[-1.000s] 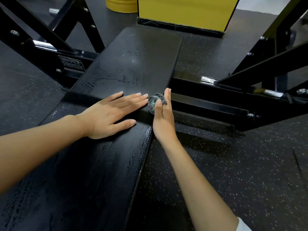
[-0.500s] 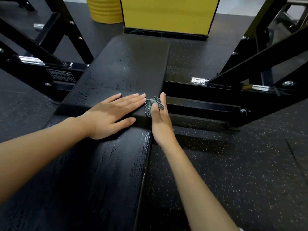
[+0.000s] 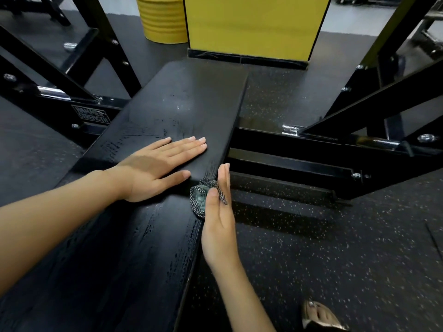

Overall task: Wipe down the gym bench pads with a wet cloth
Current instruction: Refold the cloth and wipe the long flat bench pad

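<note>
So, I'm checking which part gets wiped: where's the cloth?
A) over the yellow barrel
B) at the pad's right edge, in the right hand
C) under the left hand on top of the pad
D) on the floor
B: the cloth sits bunched against the right edge of the pad, pinched under the thumb of the right hand; the left hand lies flat on top, bare.

Light is dim and even over my bench pad (image 3: pixel 182 111), its wet streaks shining faintly. Right of the pad, glare glints on the steel frame (image 3: pixel 291 130) and a soft shadow lies on the floor (image 3: pixel 311 248). Beyond the pad, frame bars bow and blur slightly toward the edges.
</note>
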`<state>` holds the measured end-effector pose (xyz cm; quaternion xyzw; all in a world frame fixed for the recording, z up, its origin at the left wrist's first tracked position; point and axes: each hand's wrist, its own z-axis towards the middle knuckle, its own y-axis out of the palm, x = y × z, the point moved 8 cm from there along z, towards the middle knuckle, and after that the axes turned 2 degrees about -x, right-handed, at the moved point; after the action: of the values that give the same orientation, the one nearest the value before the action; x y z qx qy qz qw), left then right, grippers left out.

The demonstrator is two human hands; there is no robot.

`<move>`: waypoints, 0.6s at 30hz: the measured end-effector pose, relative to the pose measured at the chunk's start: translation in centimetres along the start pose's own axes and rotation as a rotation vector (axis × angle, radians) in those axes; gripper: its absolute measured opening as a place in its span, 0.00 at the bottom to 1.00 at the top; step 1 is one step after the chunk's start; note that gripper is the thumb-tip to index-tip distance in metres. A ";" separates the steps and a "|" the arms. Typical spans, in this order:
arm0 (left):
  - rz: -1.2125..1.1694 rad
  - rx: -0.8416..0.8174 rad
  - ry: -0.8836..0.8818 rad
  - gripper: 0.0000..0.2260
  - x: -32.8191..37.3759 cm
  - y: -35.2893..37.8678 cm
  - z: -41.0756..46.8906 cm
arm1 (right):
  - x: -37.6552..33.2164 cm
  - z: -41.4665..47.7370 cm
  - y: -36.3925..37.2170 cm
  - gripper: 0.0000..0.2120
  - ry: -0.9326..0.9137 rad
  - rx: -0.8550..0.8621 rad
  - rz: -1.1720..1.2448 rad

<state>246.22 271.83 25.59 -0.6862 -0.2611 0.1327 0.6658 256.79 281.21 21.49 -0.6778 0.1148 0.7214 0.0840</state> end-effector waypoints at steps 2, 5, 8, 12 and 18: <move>-0.003 0.002 -0.012 0.29 -0.2 0.0 0.4 | 0.1 0.9 -0.1 0.24 0.003 -0.010 -0.012; -0.007 -0.015 -0.040 0.28 -0.6 0.0 1.0 | 0.5 2.1 -0.4 0.27 0.027 -0.027 -0.015; 0.002 -0.024 -0.065 0.29 -1.1 -0.1 1.6 | 0.5 3.8 -0.9 0.28 0.008 -0.013 -0.026; 0.012 -0.037 -0.066 0.29 -1.5 -0.2 2.6 | 0.9 6.4 -1.3 0.23 0.061 -0.013 -0.034; 0.005 -0.024 -0.064 0.29 -2.0 -0.6 3.9 | 0.7 10.3 -2.2 0.24 0.033 0.007 -0.037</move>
<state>242.36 274.05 25.53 -0.6903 -0.2820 0.1532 0.6484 247.52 286.18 21.29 -0.6912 0.1060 0.7081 0.0978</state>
